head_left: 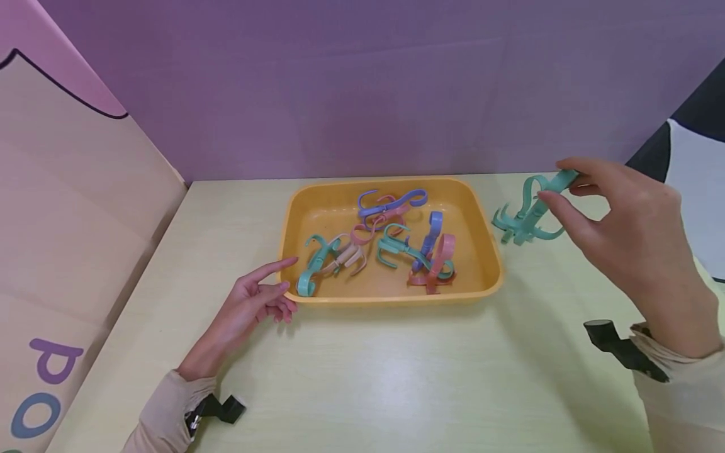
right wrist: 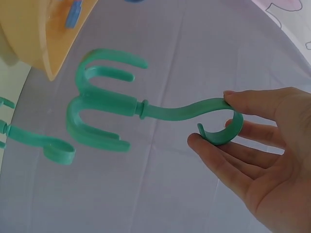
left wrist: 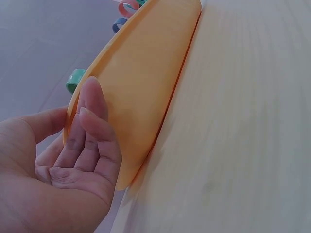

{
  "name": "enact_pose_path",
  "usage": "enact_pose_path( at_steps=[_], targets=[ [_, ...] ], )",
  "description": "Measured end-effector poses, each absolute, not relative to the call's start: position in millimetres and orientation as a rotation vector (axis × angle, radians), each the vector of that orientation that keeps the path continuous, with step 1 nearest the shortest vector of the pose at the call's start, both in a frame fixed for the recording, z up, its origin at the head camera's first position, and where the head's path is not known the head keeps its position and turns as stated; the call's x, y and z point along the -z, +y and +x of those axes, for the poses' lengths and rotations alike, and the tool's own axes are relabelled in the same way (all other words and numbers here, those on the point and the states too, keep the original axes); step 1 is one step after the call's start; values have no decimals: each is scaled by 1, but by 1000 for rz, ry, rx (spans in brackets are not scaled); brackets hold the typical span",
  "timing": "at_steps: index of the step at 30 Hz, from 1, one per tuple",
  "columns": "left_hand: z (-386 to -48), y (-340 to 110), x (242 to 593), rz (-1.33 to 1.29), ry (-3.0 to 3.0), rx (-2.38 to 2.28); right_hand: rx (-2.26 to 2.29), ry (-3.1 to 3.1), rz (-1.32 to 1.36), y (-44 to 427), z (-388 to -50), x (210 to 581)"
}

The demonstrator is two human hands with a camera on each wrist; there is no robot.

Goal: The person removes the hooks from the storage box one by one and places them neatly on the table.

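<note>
At the left end of a shallow yellow plastic basket (head_left: 391, 303) is my left hand (head_left: 257, 296), one digit over the rim and others curled against the outer wall, holding the edge. In the left wrist view, the hand (left wrist: 73, 160) lies against the basket wall (left wrist: 141, 87). My right hand (head_left: 629, 220) is raised right of the basket and pinches a green plastic multi-prong hook (head_left: 557, 182). The right wrist view shows the hook's curled end (right wrist: 233, 127) between thumb and fingers, its prongs pointing away from the basket side. Another green hook (right wrist: 59, 151) appears beyond it.
Inside the basket lie several similar hooks: blue (head_left: 396, 201), pink (head_left: 442, 255), pale pink (head_left: 347, 255) and green (head_left: 317, 264). The basket stands on a pale wooden table (head_left: 385, 384). A purple panel (head_left: 362, 94) rises behind, with a printed panel (head_left: 68, 220) at left.
</note>
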State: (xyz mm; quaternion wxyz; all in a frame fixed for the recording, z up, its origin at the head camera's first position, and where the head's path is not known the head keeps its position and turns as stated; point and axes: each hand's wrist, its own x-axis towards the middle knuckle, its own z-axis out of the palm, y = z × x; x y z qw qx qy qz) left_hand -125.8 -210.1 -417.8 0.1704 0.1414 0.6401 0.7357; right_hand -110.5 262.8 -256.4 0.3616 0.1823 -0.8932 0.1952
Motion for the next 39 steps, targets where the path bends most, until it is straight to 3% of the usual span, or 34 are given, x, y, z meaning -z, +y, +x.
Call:
enact_pose_path(
  at_steps=[29, 39],
  targets=[
    [-127, -210, 415, 393, 1825, -2088, -604, -2313, 231, 294, -122, 255],
    [-126, -210, 416, 385, 1834, -2080, -670, -2386, 39, 318, -131, 264]
  ],
)
